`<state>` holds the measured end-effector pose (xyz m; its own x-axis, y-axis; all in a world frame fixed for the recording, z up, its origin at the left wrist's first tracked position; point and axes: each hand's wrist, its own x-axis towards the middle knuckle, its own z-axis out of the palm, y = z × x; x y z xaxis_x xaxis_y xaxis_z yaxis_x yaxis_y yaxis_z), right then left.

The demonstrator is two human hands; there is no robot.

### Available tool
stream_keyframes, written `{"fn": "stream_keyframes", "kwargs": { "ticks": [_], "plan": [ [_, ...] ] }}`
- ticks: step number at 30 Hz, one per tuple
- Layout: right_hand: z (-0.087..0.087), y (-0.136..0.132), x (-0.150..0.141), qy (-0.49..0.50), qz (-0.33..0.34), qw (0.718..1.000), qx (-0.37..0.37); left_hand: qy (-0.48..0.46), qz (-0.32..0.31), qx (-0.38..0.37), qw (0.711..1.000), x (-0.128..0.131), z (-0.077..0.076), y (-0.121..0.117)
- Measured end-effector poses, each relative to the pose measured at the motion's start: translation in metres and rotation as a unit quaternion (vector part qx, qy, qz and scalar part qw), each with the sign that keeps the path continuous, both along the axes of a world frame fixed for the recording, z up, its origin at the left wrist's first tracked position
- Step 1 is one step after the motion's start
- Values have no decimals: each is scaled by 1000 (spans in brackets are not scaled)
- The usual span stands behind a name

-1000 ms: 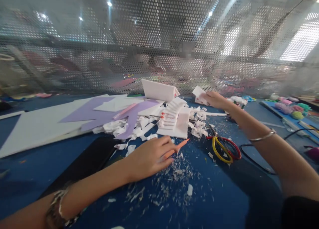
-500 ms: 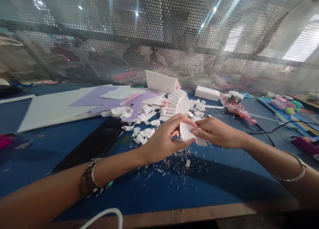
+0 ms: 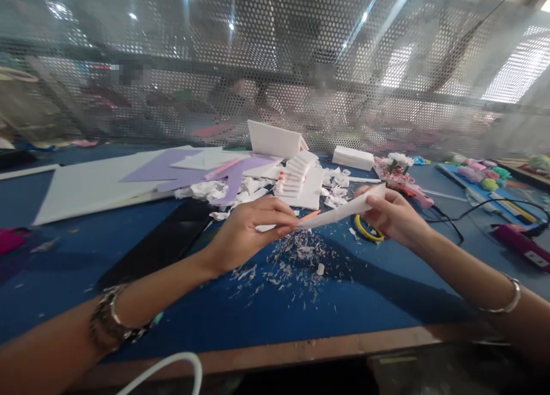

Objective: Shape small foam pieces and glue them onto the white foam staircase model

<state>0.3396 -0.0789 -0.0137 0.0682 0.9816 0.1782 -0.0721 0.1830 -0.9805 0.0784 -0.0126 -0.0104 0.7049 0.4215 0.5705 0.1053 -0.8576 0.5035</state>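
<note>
A thin white strip [image 3: 337, 214], which looks like paper or foam, is stretched between my two hands. The fingers of my left hand [image 3: 251, 229] pinch its left end, and part of a white piece shows inside that hand. A narrow orange piece [image 3: 310, 216] sticks out by the left fingertips. My right hand [image 3: 393, 212] grips the strip's other end between thumb and fingers. Just under the right fingers is a yellow ring [image 3: 367, 230]; whether it is held or lies on the table I cannot tell. Fine white shavings [image 3: 301, 263] are scattered below the strip.
Behind the hands lie white scraps [image 3: 337, 192], a stack of white pieces with orange bits [image 3: 294, 180] and a folded white board [image 3: 275, 139]. White and purple sheets [image 3: 94, 183] spread left, near a black flat object [image 3: 158, 246]. A pink corded tool [image 3: 419, 196] lies right.
My hands have moved apart, left hand leftward and right hand rightward. The white piece, bunched and curved before, is now drawn out between them. The yellow ring and more orange show.
</note>
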Motion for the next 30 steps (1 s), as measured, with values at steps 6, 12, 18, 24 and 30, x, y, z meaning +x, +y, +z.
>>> {"fn": "stream_keyframes", "kwargs": {
  "ticks": [6,12,18,24,30],
  "plan": [
    [-2,0,20,-162,-96,982,13,32,50,162,985,-2,8,6],
    [-4,-23,-28,-586,-40,719,372,107,0,438,892,13,-14,-1],
    [-26,-32,-62,-686,144,638,320,138,-100,437,883,3,-42,-24],
    [-30,-39,-63,-699,138,606,355,149,-111,340,922,-2,-37,-31],
    [-22,-45,-59,-704,104,546,443,128,-64,302,943,-8,-40,-30]
  ]
}}
